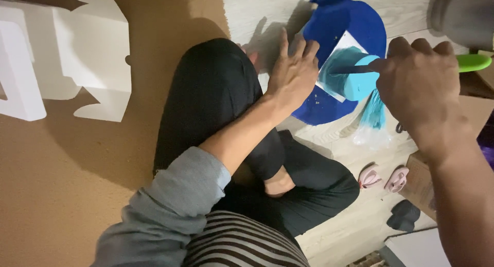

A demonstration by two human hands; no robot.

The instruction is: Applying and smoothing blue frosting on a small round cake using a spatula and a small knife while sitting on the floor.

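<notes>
A wide sheet of brown cardboard [67, 195] covered the left part of the floor, and pale wooden floorboards [360, 220] showed to its right. On the cardboard near the top left lay white cut-out foam shapes [87, 46]. The person sat cross-legged in black trousers [216, 97], with a grey sleeve [170, 210] on the left arm and a striped top [242, 246] below it. On the floorboards in front of the knees lay a round blue sheet [350, 20], and on it rested a white square of paper [347, 43] under a light blue cylinder-shaped piece [360, 76], smeared in teal. The left hand [293, 74] lay flat with fingers spread and open, pressing on the left edge of the blue sheet just beside the cylinder and gripping nothing. The right hand [419, 82] was closed in a fist around a tool with a green handle [473, 62], whose dark tip [355, 69] touched the top of the blue piece. Below that piece a clear plastic bag with teal colour inside [374, 120] lay on the boards. Further down, near the right forearm, sat two small pink objects [383, 178] side by side and a small dark object [404, 215], well apart from the hands.
</notes>
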